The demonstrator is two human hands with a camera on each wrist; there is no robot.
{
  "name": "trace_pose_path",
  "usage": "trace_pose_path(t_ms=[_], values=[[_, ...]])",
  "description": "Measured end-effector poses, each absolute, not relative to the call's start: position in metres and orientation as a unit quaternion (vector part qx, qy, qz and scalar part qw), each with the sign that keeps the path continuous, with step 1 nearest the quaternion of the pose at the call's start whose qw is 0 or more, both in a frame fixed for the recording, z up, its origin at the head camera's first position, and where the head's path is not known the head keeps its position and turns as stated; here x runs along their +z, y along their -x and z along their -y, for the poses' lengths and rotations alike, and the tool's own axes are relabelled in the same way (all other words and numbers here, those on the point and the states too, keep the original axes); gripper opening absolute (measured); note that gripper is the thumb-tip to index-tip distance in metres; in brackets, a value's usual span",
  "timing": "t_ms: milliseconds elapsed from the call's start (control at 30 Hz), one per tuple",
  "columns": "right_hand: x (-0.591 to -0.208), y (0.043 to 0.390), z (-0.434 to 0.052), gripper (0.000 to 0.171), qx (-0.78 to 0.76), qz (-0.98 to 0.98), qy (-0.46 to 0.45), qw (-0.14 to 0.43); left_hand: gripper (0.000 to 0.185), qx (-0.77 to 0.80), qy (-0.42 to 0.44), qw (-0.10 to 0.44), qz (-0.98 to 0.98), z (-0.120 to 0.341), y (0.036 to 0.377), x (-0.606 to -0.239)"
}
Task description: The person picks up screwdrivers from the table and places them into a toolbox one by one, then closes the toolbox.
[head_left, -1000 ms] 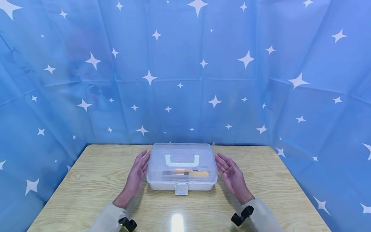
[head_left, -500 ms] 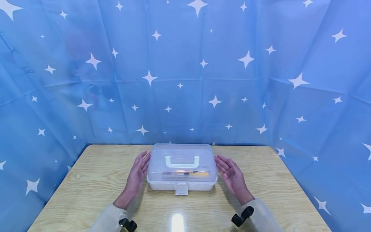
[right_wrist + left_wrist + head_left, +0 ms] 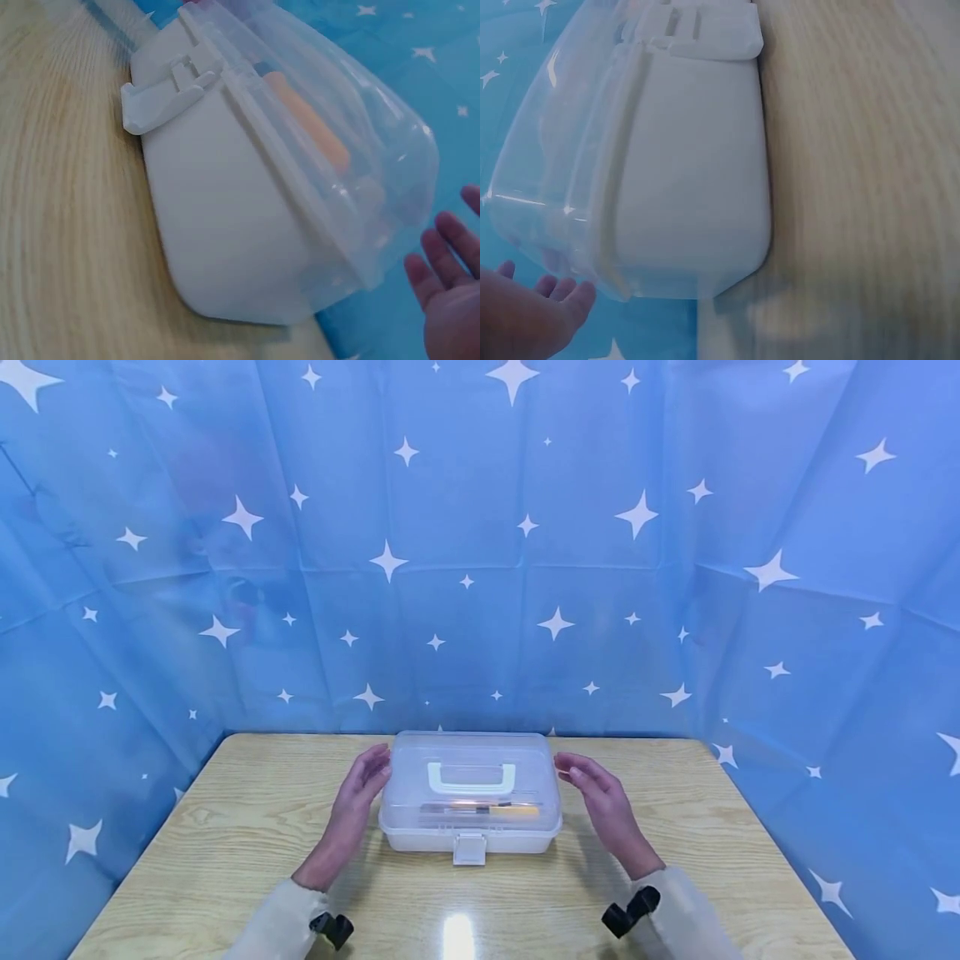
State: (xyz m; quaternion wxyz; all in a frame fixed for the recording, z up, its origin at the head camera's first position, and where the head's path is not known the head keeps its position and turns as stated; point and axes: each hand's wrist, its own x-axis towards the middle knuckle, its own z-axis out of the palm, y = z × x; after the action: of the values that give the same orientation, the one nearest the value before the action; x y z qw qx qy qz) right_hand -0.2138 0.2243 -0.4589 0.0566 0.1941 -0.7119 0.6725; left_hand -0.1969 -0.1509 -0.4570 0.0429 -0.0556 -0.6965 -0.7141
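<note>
Clear-lidded box (image 3: 471, 793) (latch shut) between both hands' loosely spread fingers (image 3: 375, 768), left (image 3: 352, 806) and right (image 3: 603, 806), none gripping.

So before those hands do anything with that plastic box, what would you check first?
1. Box flat on the table: ok.
2. Lid down: ok.
3. Front latch fastened: cannot tell.
4. Left hand beside the box's left end, holding nothing: ok.
5. Right hand beside the right end, apart from the box: ok.
6. Handle lying flat on the lid: ok.
</note>
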Motion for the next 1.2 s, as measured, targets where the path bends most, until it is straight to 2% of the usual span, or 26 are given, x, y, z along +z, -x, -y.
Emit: trace_pose_path(t_ms=[167, 400, 600, 900, 1200], values=[[-0.445, 0.212, -0.22, 0.038, 0.601, 0.775, -0.187, 0.049, 0.052, -0.679, 0.07, 0.046, 0.729, 0.148, 0.202, -0.45], [-0.428, 0.211, -0.204, 0.037, 0.525, 0.806, -0.263, 0.073, 0.058, -0.544, 0.082, 0.077, 0.831, 0.143, 0.206, -0.432], [-0.419, 0.211, -0.189, 0.039, 0.464, 0.831, -0.294, 0.086, 0.058, -0.456, 0.142, 0.103, 0.873, 0.137, 0.212, -0.421], [-0.41, 0.211, -0.16, 0.049, 0.383, 0.858, -0.337, 0.051, 0.057, -0.328, 0.241, 0.077, 0.91, 0.121, 0.225, -0.405], [-0.412, 0.209, -0.137, 0.067, 0.316, 0.883, -0.347, 0.005, 0.053, -0.293, 0.261, 0.055, 0.918, 0.101, 0.233, -0.405]])
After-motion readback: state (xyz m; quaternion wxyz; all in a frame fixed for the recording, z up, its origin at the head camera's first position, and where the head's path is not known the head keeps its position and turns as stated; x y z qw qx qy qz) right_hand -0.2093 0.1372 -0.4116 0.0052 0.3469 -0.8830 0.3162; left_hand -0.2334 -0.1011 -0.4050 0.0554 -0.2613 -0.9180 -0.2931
